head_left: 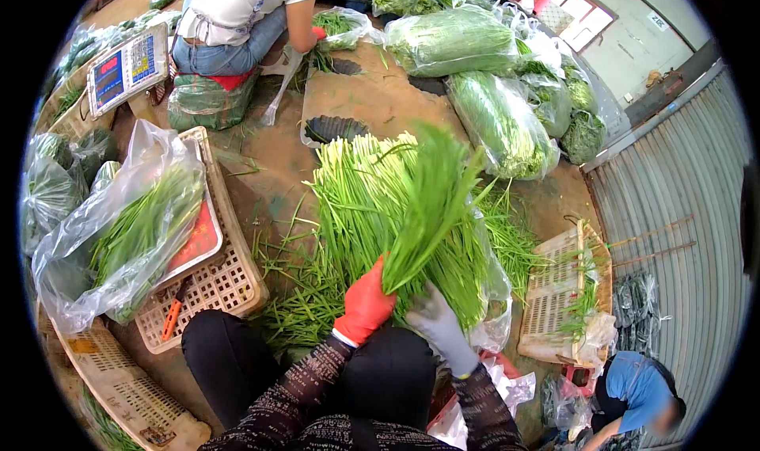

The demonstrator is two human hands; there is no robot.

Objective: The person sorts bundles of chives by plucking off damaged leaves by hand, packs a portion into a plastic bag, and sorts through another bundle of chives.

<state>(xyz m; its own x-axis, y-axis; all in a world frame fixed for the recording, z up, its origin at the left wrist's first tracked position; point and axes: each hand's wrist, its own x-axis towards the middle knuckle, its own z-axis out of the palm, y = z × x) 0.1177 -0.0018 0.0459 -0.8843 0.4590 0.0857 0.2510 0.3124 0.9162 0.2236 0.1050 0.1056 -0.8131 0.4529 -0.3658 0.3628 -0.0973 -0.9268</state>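
Observation:
My left hand point(367, 302), in a red glove, is closed around a bunch of long green chives point(431, 205). The leaves rise upward from the fist and are blurred by motion. Just to the right, my right hand point(442, 330) in a grey glove is close to the bunch's lower end, its slightly blurred fingers apart. Under and beyond both hands lies a large pile of chives point(356, 190), pale stem ends pointing away from me. Part of a clear plastic sheet point(497, 324) shows at the pile's right edge.
On the left, a bag of chives point(146, 221) lies over a red tray and plastic crate point(229, 281); an orange-handled knife point(172, 318) rests there. A scale point(127, 67) stands behind. Bagged chives point(451, 43) line the back. Another crate point(550, 293) stands right. Two people work nearby.

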